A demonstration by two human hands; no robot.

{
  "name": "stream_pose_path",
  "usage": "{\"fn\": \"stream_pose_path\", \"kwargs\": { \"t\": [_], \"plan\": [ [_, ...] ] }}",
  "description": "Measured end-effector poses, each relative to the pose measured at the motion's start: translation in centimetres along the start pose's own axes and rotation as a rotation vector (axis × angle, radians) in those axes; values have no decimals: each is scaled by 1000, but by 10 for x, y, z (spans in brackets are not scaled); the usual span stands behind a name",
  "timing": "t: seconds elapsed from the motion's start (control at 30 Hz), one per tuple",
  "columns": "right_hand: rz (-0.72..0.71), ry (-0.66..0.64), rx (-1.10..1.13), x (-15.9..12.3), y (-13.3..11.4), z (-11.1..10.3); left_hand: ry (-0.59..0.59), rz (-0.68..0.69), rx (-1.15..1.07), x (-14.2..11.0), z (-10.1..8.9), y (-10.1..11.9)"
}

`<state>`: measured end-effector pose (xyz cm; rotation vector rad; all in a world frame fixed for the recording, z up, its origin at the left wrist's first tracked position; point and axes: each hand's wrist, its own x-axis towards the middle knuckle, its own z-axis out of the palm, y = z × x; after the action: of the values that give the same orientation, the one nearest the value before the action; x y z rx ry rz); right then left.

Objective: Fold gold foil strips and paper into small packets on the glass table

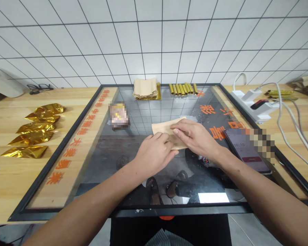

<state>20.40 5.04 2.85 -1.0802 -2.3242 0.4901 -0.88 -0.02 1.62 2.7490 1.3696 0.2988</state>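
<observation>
A tan paper sheet [157, 128] lies on the glass tabletop in front of me, partly covered by my fingers. My left hand [155, 150] is closed, its curled fingers pressed on the sheet's left and lower part. From the right, my right hand [192, 135] grips the same sheet, thumb and fingers drawn together near its middle. The sheet's underside is hidden. Behind it at the far edge sits a stack of tan sheets [145, 88] with gold foil showing beneath. Several gold paper rolls [183, 89] stand in a row beside that stack.
Several folded gold foil pieces [32, 138] lie on the wood at left. A blurred-out small item [118, 115] rests on the glass. A phone [247, 150] lies at right, with a power strip [248, 102] and white cables beyond. The black frame [66, 133] edges the glass.
</observation>
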Motion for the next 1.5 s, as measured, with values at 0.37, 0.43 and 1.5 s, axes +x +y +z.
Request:
{"fn": "stream_pose_path", "kwargs": {
  "t": [0.37,0.43,1.5],
  "plan": [
    [-60,-86,-263,-7,12,39,21,12,40,-1,1,4],
    [-29,-85,-314,-7,13,41,35,14,34,-1,4,3],
    [52,-177,-135,3,-25,43,-90,-281,129,1,10,-3]
  ]
}}
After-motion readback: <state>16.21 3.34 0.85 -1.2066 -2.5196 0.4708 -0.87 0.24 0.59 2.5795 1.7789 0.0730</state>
